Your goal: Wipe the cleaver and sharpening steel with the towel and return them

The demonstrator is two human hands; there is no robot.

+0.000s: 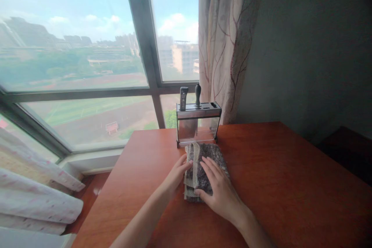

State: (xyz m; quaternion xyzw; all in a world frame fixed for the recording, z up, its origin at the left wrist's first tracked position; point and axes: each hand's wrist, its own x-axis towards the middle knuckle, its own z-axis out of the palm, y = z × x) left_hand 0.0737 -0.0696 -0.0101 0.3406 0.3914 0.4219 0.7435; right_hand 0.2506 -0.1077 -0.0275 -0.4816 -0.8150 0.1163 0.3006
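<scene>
Folded cloth, a grey, mottled piece with a pale edge strip running up its left part, lies on the reddish wooden bench, just in front of a knife block and seemingly touching its base. The cloth sits roughly in the middle of the bench's far half, its layers stacked so that the near end shows several edges one over another.

Both of the person's hands are on it. The left hand comes in from the left side, its fingertips resting against the cloth's left edge near the pale strip; the fingers are extended and loose, pressing or touching, not clenched around anything. The right hand lies flat on top of the cloth's near right part, fingers spread and pointing up and left, the thumb at the cloth's near edge. It is open, palm down, and grips nothing that I can see.

The knife block is a clear-walled stand with a metal top, set near the far edge of the bench by the window. Two handles stick up from its slots: a grey one on the left and a dark, rounded one beside it.

Behind the block hangs a patterned curtain against a dark wall. The large window looks out on fields and distant buildings.
</scene>
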